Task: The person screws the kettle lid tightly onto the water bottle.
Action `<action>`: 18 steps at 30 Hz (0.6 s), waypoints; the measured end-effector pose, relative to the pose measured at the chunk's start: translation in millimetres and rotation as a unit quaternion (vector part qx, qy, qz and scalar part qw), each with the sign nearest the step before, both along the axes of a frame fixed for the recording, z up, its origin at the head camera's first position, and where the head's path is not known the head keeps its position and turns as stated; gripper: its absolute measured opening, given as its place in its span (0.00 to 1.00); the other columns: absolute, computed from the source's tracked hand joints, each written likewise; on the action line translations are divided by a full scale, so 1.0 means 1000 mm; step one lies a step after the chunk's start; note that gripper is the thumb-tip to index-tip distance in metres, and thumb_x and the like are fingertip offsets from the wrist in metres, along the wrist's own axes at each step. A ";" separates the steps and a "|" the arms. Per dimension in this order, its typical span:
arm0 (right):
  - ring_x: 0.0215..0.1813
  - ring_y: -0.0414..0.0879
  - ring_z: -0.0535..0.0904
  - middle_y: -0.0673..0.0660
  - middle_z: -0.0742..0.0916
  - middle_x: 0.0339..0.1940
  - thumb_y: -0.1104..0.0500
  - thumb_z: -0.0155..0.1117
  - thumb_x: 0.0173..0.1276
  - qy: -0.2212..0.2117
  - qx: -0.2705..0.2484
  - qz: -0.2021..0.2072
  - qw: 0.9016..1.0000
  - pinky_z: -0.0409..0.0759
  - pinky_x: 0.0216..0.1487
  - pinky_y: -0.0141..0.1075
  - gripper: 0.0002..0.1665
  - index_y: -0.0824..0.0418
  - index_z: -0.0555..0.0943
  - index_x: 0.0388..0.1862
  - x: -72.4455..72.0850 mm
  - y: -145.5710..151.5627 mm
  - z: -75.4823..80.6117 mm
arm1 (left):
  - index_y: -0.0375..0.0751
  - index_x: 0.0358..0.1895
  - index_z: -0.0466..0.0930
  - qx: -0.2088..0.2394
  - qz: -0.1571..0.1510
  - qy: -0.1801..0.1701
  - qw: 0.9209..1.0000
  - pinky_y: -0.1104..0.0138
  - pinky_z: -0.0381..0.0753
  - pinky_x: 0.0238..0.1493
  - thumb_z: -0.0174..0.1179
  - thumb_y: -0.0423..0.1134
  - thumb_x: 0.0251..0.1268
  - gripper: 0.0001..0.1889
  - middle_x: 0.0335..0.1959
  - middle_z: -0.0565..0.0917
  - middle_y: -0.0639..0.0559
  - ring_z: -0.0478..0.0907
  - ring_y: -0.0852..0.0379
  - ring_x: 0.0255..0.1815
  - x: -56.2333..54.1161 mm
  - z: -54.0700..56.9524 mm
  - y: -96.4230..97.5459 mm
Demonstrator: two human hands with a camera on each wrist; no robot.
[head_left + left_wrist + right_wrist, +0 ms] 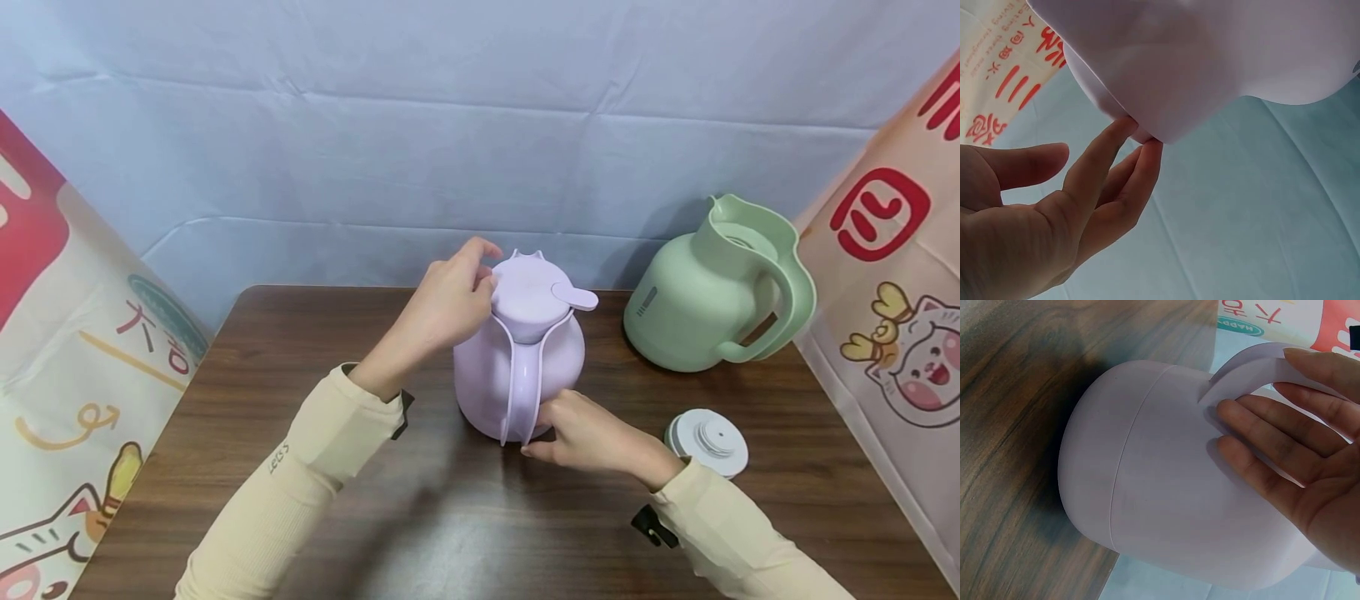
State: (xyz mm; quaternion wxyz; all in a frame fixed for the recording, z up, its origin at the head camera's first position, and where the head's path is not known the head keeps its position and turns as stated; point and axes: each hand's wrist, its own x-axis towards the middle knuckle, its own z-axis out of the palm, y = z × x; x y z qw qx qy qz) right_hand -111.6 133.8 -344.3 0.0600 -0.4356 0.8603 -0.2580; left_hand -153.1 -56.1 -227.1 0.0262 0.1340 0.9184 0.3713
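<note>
A lilac thermos jug stands upright on the wooden table, its round lid on top and its handle facing me. My left hand is at the left side of the jug's top. In the left wrist view its fingertips touch the edge of the rim, the thumb held apart. Low on the handle, my right hand pinches it between thumb and forefinger. The right wrist view shows the other fingers stretched along the jug's body.
To the right at the back stands a green jug with an open top. A round white-and-green stopper lies on the table near my right wrist. A pale blue cloth hangs behind, with printed banners at both sides.
</note>
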 end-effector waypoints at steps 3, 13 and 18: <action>0.27 0.37 0.76 0.44 0.82 0.22 0.63 0.69 0.50 0.002 0.001 0.000 1.000 0.75 0.30 0.32 0.04 0.57 0.82 0.23 0.000 0.000 0.000 | 0.40 0.57 0.68 0.002 -0.002 0.003 1.000 0.63 0.73 0.46 0.46 0.34 0.67 0.16 0.45 0.80 0.45 0.75 0.54 0.50 0.000 0.000 0.000; 0.28 0.36 0.76 0.44 0.82 0.23 0.63 0.69 0.49 0.001 0.001 -0.002 1.000 0.76 0.31 0.32 0.04 0.57 0.82 0.23 -0.001 -0.001 -0.001 | 0.39 0.56 0.69 0.003 -0.001 0.005 1.000 0.63 0.73 0.48 0.48 0.32 0.65 0.16 0.47 0.80 0.43 0.75 0.54 0.51 -0.002 -0.002 -0.001; 0.28 0.35 0.76 0.44 0.82 0.23 0.63 0.69 0.49 0.001 0.000 -0.001 1.000 0.75 0.31 0.32 0.04 0.57 0.82 0.23 -0.001 -0.001 -0.001 | 0.37 0.53 0.70 -0.004 0.009 0.015 1.000 0.63 0.73 0.50 0.55 0.28 0.57 0.19 0.48 0.80 0.43 0.75 0.54 0.52 -0.004 -0.004 0.000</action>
